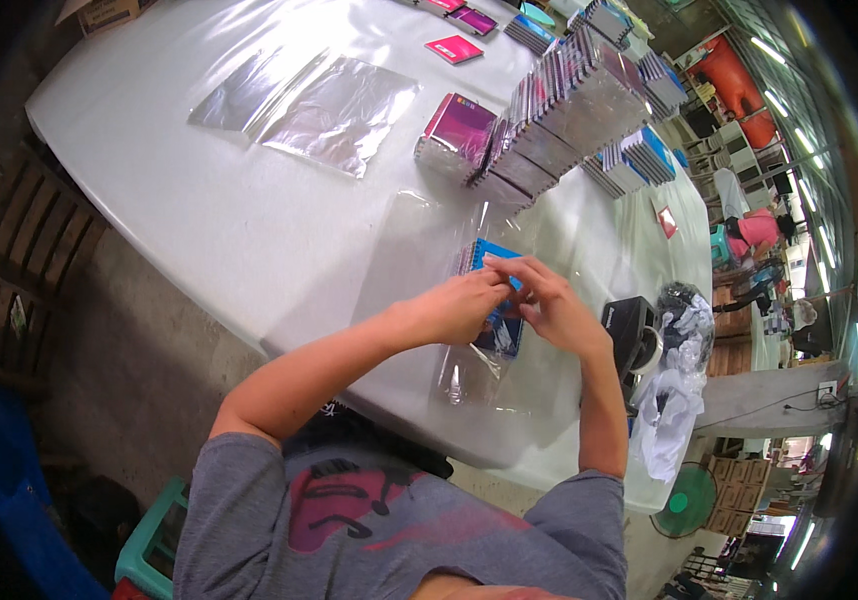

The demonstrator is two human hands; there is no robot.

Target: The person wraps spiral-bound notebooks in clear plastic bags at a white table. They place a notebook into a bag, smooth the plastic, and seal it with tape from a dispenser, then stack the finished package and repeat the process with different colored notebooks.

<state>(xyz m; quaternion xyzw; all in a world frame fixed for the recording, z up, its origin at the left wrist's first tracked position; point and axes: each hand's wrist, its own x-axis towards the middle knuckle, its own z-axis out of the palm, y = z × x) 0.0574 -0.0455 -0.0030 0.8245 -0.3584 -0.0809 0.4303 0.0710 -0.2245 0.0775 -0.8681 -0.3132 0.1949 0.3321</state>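
A small blue spiral notebook (495, 249) lies on a sheet of clear plastic film (454, 375) near the table's front edge. Both hands meet over its middle and cover much of the cover. My left hand (469, 306) reaches in from the left, its fingers drawn together at the notebook. From the right, my right hand (561, 312) curves over with bent fingers, their tips close to the left hand's fingers. What the fingertips pinch is hidden or too small to make out.
Tall stacks of spiral notebooks (574, 95) stand beyond my hands, beside a purple-covered pile (459, 130). Clear plastic sheets (339, 110) lie at the far left. To the right sit a black tape dispenser (631, 330) and crumpled white plastic (671, 410).
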